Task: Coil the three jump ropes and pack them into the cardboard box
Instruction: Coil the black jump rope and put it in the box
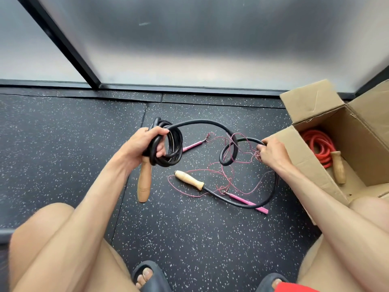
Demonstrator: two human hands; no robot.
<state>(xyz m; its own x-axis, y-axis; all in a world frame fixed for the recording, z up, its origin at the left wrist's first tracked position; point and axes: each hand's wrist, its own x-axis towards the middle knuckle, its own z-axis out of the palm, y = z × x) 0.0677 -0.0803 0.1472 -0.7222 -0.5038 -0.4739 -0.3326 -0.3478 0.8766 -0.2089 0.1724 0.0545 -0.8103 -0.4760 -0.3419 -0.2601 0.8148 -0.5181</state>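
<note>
My left hand grips several coils of the thick black jump rope, and one wooden handle hangs below the fist. The free length arcs right to my right hand, which pinches it near the box. Its other wooden handle lies on the floor. A thin pink wire rope with pink metal handles lies loose and tangled under the black rope. The red rope sits coiled inside the open cardboard box at the right.
I squat on a black speckled rubber floor, with my knees and slippered feet at the bottom of the view. A frosted glass wall with a black frame runs along the far side. The box's flaps stand open.
</note>
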